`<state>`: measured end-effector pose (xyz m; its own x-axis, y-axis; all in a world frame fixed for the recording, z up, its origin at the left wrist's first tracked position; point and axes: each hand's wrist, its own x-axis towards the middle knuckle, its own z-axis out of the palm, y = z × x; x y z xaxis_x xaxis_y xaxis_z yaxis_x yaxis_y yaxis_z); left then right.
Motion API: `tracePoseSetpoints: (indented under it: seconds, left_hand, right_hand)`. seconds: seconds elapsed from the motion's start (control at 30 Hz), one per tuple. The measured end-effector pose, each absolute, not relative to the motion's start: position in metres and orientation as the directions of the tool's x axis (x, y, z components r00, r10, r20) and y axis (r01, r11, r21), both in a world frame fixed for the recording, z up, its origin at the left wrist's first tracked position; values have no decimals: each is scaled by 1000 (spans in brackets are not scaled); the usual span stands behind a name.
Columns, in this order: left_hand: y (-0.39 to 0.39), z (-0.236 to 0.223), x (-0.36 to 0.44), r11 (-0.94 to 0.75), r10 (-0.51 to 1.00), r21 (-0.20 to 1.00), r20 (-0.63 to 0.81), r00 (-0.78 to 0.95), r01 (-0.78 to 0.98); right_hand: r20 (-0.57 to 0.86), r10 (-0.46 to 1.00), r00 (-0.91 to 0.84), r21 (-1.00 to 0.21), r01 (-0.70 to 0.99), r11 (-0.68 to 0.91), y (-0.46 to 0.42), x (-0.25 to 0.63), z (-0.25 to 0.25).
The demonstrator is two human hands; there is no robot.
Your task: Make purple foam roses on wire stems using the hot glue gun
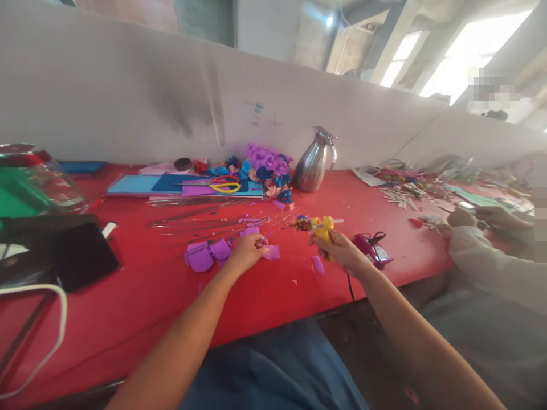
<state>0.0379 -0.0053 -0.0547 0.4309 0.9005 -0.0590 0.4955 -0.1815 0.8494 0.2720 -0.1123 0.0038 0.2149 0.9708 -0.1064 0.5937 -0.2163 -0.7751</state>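
My right hand (342,250) is wrapped round a yellow hot glue gun (323,230), held over the red table. To its left, my left hand (247,251) pinches a small purple paper piece (272,251). Several purple paper petals (200,257) lie in a cluster just left of that hand. One more loose purple petal (317,265) rests on the table between my hands. Behind the glue gun's front end is a small brownish, messy patch (303,224), too blurred to make out.
Paper flowers (269,162) and a steel jug (314,159) stand along the wall. Yellow-handled scissors (225,184) lie on coloured sheets (132,185). A purple box (372,250) with a cord sits by my right wrist. A black phone (83,256) lies left; another person's sleeve (478,250) is right.
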Motion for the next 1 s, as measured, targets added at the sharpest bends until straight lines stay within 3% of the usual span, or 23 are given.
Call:
tracePoseSetpoints:
  seconds: [0.07,0.13,0.43,1.0]
  left_hand:
    - [-7,-50,38,-230,892,803,-52,449,549]
    - [-9,-45,38,-261,884,762,-59,465,593]
    - [-14,-37,38,-269,889,715,-74,453,645]
    - [-19,-31,39,-281,887,732,-49,459,621]
  right_hand:
    - [-165,985,60,-867,468,-173,-130,262,4]
    - [-204,979,-4,-869,462,-179,-137,255,3]
    - [-285,959,16,-766,598,-237,-134,249,2]
    - [-310,950,-48,-774,593,-222,-118,251,3]
